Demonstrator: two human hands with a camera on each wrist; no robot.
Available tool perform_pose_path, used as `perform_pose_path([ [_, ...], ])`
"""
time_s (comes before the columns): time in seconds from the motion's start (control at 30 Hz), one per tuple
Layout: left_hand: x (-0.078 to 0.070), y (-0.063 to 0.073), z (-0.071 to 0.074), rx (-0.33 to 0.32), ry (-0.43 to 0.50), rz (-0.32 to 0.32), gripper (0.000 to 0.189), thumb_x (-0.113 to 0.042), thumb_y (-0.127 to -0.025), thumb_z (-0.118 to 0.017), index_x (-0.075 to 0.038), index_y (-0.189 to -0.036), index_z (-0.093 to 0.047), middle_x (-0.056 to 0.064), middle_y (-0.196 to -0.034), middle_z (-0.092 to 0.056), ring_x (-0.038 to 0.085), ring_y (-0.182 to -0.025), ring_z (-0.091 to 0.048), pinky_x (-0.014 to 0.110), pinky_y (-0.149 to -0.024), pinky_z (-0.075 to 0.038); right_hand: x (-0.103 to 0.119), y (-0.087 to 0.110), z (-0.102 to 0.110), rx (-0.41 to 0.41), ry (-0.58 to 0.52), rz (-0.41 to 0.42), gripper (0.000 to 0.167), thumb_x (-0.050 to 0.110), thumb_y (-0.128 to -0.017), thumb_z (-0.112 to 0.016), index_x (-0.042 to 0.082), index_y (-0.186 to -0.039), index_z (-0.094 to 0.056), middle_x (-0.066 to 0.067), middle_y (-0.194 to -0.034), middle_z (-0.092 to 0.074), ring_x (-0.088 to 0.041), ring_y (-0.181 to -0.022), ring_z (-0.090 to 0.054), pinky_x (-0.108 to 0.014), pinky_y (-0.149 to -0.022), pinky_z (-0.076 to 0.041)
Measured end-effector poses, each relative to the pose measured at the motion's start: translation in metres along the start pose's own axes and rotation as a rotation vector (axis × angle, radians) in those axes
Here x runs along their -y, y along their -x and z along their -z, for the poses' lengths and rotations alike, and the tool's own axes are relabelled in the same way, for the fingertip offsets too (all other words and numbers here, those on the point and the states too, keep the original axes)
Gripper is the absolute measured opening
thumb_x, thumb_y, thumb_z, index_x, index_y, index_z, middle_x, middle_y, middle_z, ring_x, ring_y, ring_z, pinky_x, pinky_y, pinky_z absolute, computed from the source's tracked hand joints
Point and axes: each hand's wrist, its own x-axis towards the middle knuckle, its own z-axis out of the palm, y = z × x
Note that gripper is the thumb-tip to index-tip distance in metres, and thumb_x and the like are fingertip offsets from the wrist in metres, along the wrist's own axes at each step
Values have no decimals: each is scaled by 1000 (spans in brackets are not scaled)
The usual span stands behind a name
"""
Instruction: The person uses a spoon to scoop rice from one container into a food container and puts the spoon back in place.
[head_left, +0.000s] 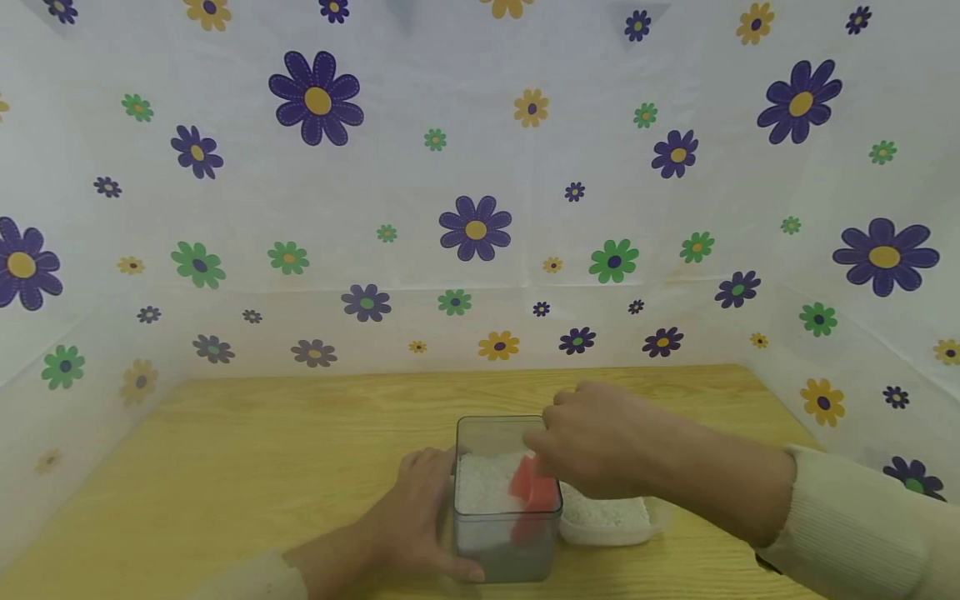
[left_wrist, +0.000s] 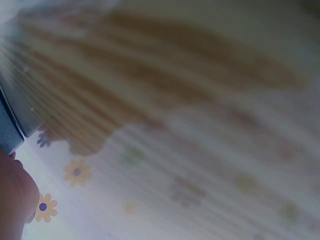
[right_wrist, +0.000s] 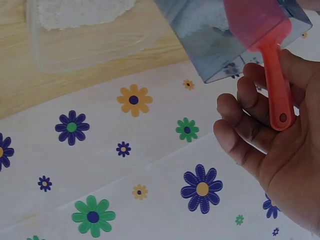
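Observation:
A see-through grey rectangular container stands on the table with white, rice-like grains inside. At its left side my left hand grips it, thumb along the near face and fingers toward the far left. My right hand is above the container's right rim, holding a red scoop by its handle between thumb and fingers. The scoop's head points down inside the container, partly blurred. In the left wrist view, only a bit of the left hand and the container's edge appear.
Right of the container, partly under the right forearm, sits a shallow clear plastic tub of the same white grains. Both stand on a wood-grain table. A white sheet with printed flowers encloses the back and sides.

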Motion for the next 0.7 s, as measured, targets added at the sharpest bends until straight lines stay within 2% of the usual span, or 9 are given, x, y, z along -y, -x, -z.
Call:
perform_pose_path([
  [0.1,0,0,0,3,3,2,123,-83,-59,-74,-12,-151,-35,-10,-131,-53,10,-117,-42,47,-106,-27,-4,3,-6,-55,-31,26,20,35,-99,-59,20,-86,-64,8,-70,-55,-10,-63,-46,-24,-57,-40],
  [0.23,0,0,0,2,-7,3,123,-83,-59,-74,-12,-151,-34,-9,-130,-53,10,-117,-42,46,-105,-27,-10,4,-11,-132,-20,55,22,39,-97,-62,21,-84,-65,8,-69,-53,-9,-60,-43,-22,-53,-37],
  [0.47,-1,-1,1,1,-8,2,122,-82,-58,-75,-13,-150,-36,-10,-130,-53,9,-116,-43,43,-104,-28,-18,7,-19,-133,-13,-4,28,46,-94,-64,19,-89,-59,10,-67,-48,-8,-62,-43,-24,-58,-38],
  [0.7,-1,0,1,7,-3,5,120,-82,-58,-75,-14,-149,-36,-11,-130,-52,9,-117,-44,44,-105,-27,-22,12,-30,-134,-52,2,31,47,-98,-58,19,-86,-56,12,-66,-47,-8,-61,-42,-24,-57,-37],
])
